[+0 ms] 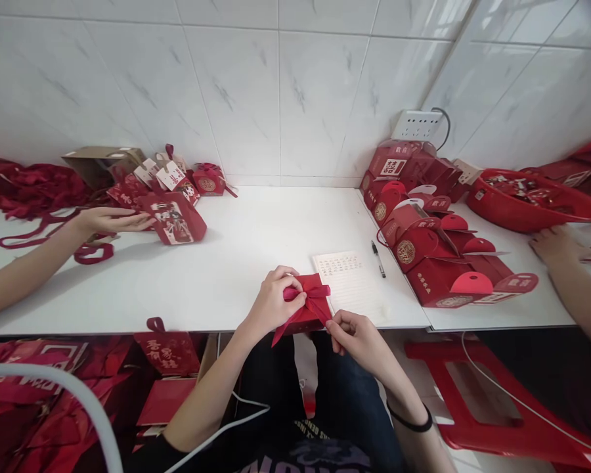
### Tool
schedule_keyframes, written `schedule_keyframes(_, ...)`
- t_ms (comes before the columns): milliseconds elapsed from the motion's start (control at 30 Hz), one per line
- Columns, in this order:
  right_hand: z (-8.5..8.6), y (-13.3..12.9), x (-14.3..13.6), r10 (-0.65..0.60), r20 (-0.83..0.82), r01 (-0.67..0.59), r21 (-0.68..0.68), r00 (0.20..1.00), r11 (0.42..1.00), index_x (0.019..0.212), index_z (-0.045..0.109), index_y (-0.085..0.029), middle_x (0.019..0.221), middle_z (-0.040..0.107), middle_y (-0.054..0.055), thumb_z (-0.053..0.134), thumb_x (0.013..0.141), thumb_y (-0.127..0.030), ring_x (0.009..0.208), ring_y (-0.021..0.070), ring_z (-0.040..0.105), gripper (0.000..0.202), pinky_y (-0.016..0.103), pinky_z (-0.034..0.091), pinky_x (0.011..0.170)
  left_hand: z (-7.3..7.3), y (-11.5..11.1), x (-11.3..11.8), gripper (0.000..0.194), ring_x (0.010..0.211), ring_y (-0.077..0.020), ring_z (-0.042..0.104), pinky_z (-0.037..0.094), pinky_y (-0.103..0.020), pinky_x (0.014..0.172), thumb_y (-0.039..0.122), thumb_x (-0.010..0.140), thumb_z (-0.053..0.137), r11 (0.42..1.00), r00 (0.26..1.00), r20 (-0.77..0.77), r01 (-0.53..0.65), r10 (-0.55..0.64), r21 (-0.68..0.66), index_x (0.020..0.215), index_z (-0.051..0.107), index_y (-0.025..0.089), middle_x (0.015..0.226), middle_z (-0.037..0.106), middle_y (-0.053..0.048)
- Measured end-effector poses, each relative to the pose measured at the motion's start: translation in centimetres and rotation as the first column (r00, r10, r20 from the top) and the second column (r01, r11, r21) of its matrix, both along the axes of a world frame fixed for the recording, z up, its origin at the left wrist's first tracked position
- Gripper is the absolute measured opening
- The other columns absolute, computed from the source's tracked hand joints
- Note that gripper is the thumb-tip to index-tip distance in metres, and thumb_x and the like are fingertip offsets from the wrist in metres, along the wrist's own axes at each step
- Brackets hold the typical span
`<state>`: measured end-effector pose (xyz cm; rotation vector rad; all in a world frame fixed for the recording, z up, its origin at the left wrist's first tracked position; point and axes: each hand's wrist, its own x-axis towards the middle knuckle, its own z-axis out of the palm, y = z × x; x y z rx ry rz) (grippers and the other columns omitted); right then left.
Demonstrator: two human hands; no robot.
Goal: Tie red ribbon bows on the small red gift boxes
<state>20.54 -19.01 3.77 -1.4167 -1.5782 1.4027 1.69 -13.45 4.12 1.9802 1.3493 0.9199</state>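
Observation:
At the table's front edge sits a small red gift box (303,324) with a red ribbon bow (318,295) tied on it. My left hand (278,299) pinches the bow's left loop near the knot, thumb and fingers closed. Lower down, my right hand (352,330) is closed on the end of a ribbon tail that hangs toward the front right. The other tail hangs down at the left. Just behind the box lies an open notebook (359,289) with handwriting, and a black pen (378,259) rests beside it.
Several red gift boxes (438,276) stand at the right, near a red basin (526,203) of small packets. A co-worker's hand (113,220) at left touches a red box (177,217); another person's hand (554,243) is at right. Red ribbons (44,190) lie far left. A power strip (416,125) is against the wall.

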Motion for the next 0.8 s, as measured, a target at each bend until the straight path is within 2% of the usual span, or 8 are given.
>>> schedule_keyframes(133, 0.1, -0.1, 0.4, 0.034, -0.014, -0.034, -0.003, 0.999, 0.999, 0.065, 0.047, -0.018, 0.053, 0.058, 0.000, 0.048, 0.086, -0.040, 0.050, 0.0119, 0.052, 0.030, 0.022, 0.041, 0.053, -0.2, 0.0, 0.1, 0.006, 0.106, -0.0218, 0.050, 0.038, -0.041, 0.097, 0.020, 0.076, 0.058, 1.000, 1.000, 0.008, -0.010, 0.010, 0.007, 0.070, 0.058, 0.021, 0.104, 0.054, -0.003)
schedule_keyframes(233, 0.3, -0.6, 0.7, 0.195, -0.016, -0.196, -0.080, 0.981, 0.977, 0.072, 0.054, -0.016, 0.065, 0.063, 0.003, 0.049, 0.087, -0.044, 0.057, 0.0128, 0.055, 0.032, 0.022, 0.043, 0.056, -0.3, 0.0, 0.0, 0.006, 0.106, -0.0219, 0.050, 0.037, -0.041, 0.097, 0.022, 0.078, 0.057, 1.000, 1.000, 0.017, -0.006, 0.006, 0.008, 0.072, 0.058, 0.021, 0.103, 0.054, -0.003)
schedule_keyframes(333, 0.1, -1.3, -0.2, 0.394, -0.021, -0.393, -0.144, 0.919, 0.908, 0.089, 0.059, -0.015, 0.073, 0.065, 0.004, 0.053, 0.086, -0.046, 0.060, 0.0131, 0.057, 0.032, 0.022, 0.044, 0.057, -0.3, -0.1, 0.1, 0.002, 0.108, -0.0222, 0.049, 0.036, -0.042, 0.099, 0.022, 0.078, 0.057, 1.000, 0.999, 0.036, 0.007, -0.007, 0.008, 0.078, 0.059, 0.021, 0.104, 0.053, -0.004)
schedule_keyframes(400, -0.4, -1.7, -1.6, 0.422, -0.040, -0.423, -0.135, 0.906, 0.896, 0.094, 0.058, -0.015, 0.075, 0.064, 0.003, 0.050, 0.088, -0.045, 0.060, 0.0126, 0.058, 0.031, 0.022, 0.043, 0.056, -0.3, -0.2, 0.3, 0.002, 0.109, -0.0223, 0.048, 0.035, -0.042, 0.099, 0.022, 0.078, 0.057, 1.000, 0.998, 0.055, 0.010, -0.010, 0.006, 0.079, 0.059, 0.021, 0.105, 0.052, -0.004)
schedule_keyframes(500, -1.6, -2.0, -4.4, 0.297, -0.134, -0.309, -0.074, 0.945, 0.948, 0.090, 0.057, -0.015, 0.072, 0.063, 0.003, 0.041, 0.090, -0.048, 0.056, 0.0116, 0.056, 0.036, 0.021, 0.041, 0.052, -0.2, -0.4, 0.7, 0.002, 0.108, -0.0222, 0.048, 0.035, -0.043, 0.099, 0.020, 0.078, 0.056, 1.000, 0.998, 0.062, 0.000, 0.001, -0.006, 0.077, 0.058, 0.021, 0.104, 0.051, -0.004)
schedule_keyframes(567, -2.4, -2.1, -6.1, 0.144, -0.215, -0.157, -0.048, 0.966, 0.986, 0.082, 0.057, -0.015, 0.065, 0.060, 0.002, 0.038, 0.090, -0.051, 0.052, 0.0109, 0.053, 0.041, 0.021, 0.040, 0.051, -0.2, -0.5, 0.9, 0.003, 0.108, -0.0222, 0.048, 0.035, -0.043, 0.099, 0.019, 0.078, 0.056, 1.000, 0.998, 0.055, -0.010, 0.011, -0.012, 0.076, 0.058, 0.021, 0.104, 0.051, -0.004)
schedule_keyframes(667, -3.2, -2.1, -7.7, -0.049, -0.267, 0.041, -0.035, 0.963, 0.999, 0.069, 0.056, -0.015, 0.053, 0.053, 0.000, 0.042, 0.088, -0.051, 0.048, 0.0104, 0.049, 0.043, 0.021, 0.038, 0.049, -0.2, -0.5, 1.1, 0.004, 0.109, -0.0223, 0.047, 0.035, -0.043, 0.099, 0.018, 0.078, 0.057, 1.000, 0.998, 0.051, -0.022, 0.023, -0.023, 0.076, 0.058, 0.021, 0.104, 0.051, -0.004)
schedule_keyframes(800, -3.1, -2.1, -8.1, -0.089, -0.235, 0.093, 0.008, 0.968, 0.996, 0.061, 0.053, -0.016, 0.048, 0.048, -0.002, 0.045, 0.085, -0.043, 0.046, 0.0102, 0.046, 0.037, 0.021, 0.034, 0.047, -0.2, -0.5, 1.2, 0.005, 0.107, -0.0216, 0.048, 0.036, -0.042, 0.098, 0.017, 0.077, 0.057, 0.999, 0.998, 0.050, -0.034, 0.036, -0.037, 0.074, 0.058, 0.021, 0.104, 0.051, -0.004)
